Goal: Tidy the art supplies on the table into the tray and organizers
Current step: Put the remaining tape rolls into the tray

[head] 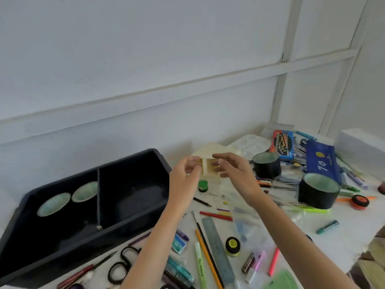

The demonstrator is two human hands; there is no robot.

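Observation:
Both hands hold a small pale wooden organizer [208, 168] up above the table, right of the black tray [160, 161]. My left hand [185, 174] pinches its left end and my right hand [233, 170] grips its right end with curled fingers. The tray has a divider, and two round cups [68, 200] sit in its left compartment. Loose supplies cover the white table [343, 230]: a steel ruler [218, 251], an orange pencil [208, 259], scissors [123, 263], markers and small paint pots.
Two black round containers [267, 165] [318, 189] stand at the right. Behind them lie a blue pencil case [321, 161], a red-and-blue crayon box [283, 144] and a white palette [250, 146]. A white box [362, 147] stands far right. The wall is close behind.

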